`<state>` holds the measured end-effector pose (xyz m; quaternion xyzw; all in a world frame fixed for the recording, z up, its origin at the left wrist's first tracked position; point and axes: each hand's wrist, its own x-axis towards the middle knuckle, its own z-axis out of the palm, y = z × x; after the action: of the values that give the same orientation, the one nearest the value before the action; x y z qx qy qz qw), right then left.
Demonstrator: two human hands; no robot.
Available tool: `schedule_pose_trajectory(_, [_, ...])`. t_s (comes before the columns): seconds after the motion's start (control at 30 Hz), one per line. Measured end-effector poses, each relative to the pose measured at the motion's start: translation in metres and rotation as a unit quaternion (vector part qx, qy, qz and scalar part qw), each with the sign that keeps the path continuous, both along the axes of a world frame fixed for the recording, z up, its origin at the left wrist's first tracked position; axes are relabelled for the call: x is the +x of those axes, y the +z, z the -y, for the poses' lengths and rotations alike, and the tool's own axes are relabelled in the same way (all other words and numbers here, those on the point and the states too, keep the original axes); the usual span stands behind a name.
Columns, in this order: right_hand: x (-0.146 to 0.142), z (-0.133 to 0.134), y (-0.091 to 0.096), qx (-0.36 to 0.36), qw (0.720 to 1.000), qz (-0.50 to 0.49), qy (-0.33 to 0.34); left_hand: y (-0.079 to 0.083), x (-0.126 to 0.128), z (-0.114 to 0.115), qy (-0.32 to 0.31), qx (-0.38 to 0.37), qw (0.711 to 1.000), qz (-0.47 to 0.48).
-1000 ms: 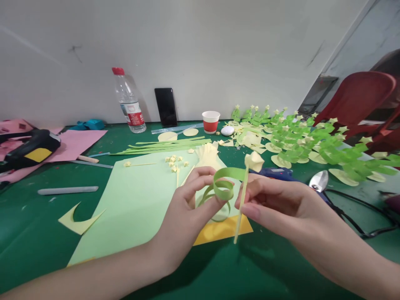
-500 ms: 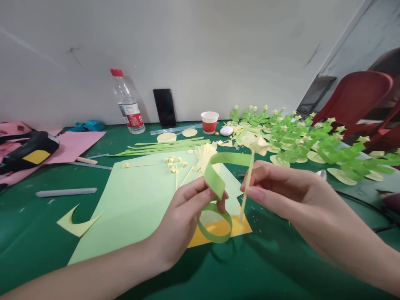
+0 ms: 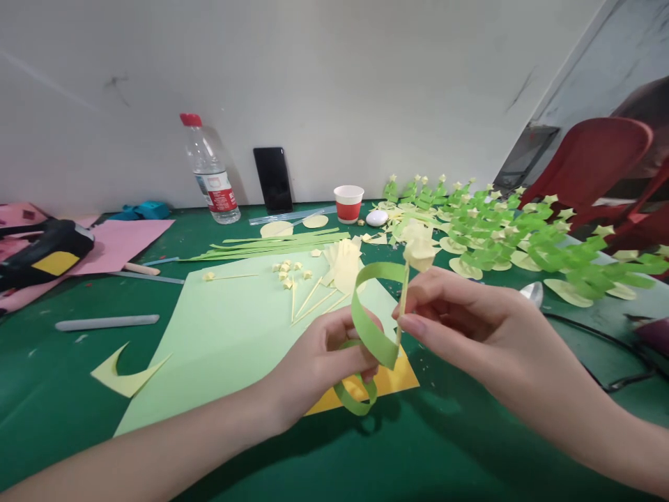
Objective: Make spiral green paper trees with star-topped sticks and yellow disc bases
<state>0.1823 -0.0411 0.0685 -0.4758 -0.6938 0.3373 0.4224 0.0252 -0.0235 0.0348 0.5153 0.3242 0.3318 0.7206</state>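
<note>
My right hand (image 3: pixel 454 317) pinches a thin pale yellow stick (image 3: pixel 404 296) that stands upright with a pale yellow paper flower (image 3: pixel 419 245) at its top. A green paper strip (image 3: pixel 364 317) runs from the upper stick in a loop and back toward the stick lower down. My left hand (image 3: pixel 334 352) is closed on this strip, and the strip's curled tail hangs below my fingers. Under my hands lie a light green paper sheet (image 3: pixel 230 335) and an orange-yellow piece of paper (image 3: pixel 400 376).
Small folded paper stars (image 3: pixel 287 268) and loose sticks (image 3: pixel 308 300) lie on the sheet. Green strips (image 3: pixel 261 245) sit behind it. Finished paper plants (image 3: pixel 502 230) crowd the right. A bottle (image 3: pixel 212 181), phone (image 3: pixel 272 180) and paper cup (image 3: pixel 348 204) stand at the back. A cable (image 3: pixel 585 331) runs at right.
My left hand has moved slightly right and down, bringing the strip round into a loop toward the lower stick. The stick and flower have shifted a little left and down.
</note>
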Motion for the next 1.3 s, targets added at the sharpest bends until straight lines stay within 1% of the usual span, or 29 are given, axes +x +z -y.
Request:
schedule_pose_trajectory(0.1, [0.001, 0.000, -0.002, 0.003, 1.000, -0.011, -0.004, -0.001, 0.000, -0.002, -0.045, 0.005, 0.999, -0.008])
schedule_pose_trajectory(0.17, [0.000, 0.000, -0.003, 0.001, 1.000, -0.018, -0.005, -0.002, 0.001, -0.002, -0.049, 0.013, 0.998, -0.034])
schedule_pose_trajectory(0.3, [-0.001, 0.001, -0.003, -0.032, 0.999, -0.034, 0.010, -0.004, 0.002, 0.001, 0.002, 0.055, 0.992, -0.112])
schedule_pose_trajectory(0.47, [-0.001, 0.001, -0.003, -0.078, 0.995, -0.053, 0.028, -0.002, 0.002, 0.008, 0.041, 0.132, 0.982, -0.132])
schedule_pose_trajectory(0.53, [-0.001, 0.001, -0.002, -0.094, 0.993, -0.057, 0.032, -0.001, 0.002, 0.011, 0.078, 0.156, 0.976, -0.133])
schedule_pose_trajectory(0.63, [0.000, 0.000, -0.002, -0.106, 0.992, -0.058, 0.023, -0.001, 0.000, 0.013, 0.152, 0.177, 0.964, -0.129])
schedule_pose_trajectory(0.7, [0.000, 0.000, -0.002, -0.107, 0.992, -0.059, 0.014, 0.000, 0.000, 0.012, 0.177, 0.204, 0.951, -0.146])
schedule_pose_trajectory(0.77, [0.001, 0.000, -0.003, -0.113, 0.991, -0.070, 0.016, 0.001, 0.000, 0.011, 0.164, 0.250, 0.937, -0.180])
schedule_pose_trajectory(0.87, [0.002, 0.000, -0.005, -0.146, 0.983, -0.105, 0.038, 0.003, 0.001, 0.010, 0.112, 0.308, 0.918, -0.222])
schedule_pose_trajectory(0.97, [0.002, 0.001, -0.006, -0.171, 0.975, -0.131, 0.057, 0.003, 0.002, 0.011, 0.094, 0.325, 0.914, -0.224])
schedule_pose_trajectory(1.03, [0.002, 0.001, -0.007, -0.169, 0.976, -0.128, 0.053, 0.003, 0.002, 0.011, 0.090, 0.326, 0.917, -0.213])
schedule_pose_trajectory(1.1, [0.002, 0.001, -0.007, -0.150, 0.980, -0.122, 0.033, 0.004, 0.001, 0.012, 0.089, 0.326, 0.918, -0.206])
schedule_pose_trajectory(1.23, [0.005, 0.000, -0.005, -0.070, 0.990, -0.117, -0.032, 0.006, 0.002, 0.013, 0.067, 0.323, 0.921, -0.207])
schedule_pose_trajectory(1.3, [0.007, 0.000, -0.004, -0.040, 0.992, -0.106, -0.054, 0.007, 0.003, 0.013, 0.051, 0.320, 0.923, -0.207])
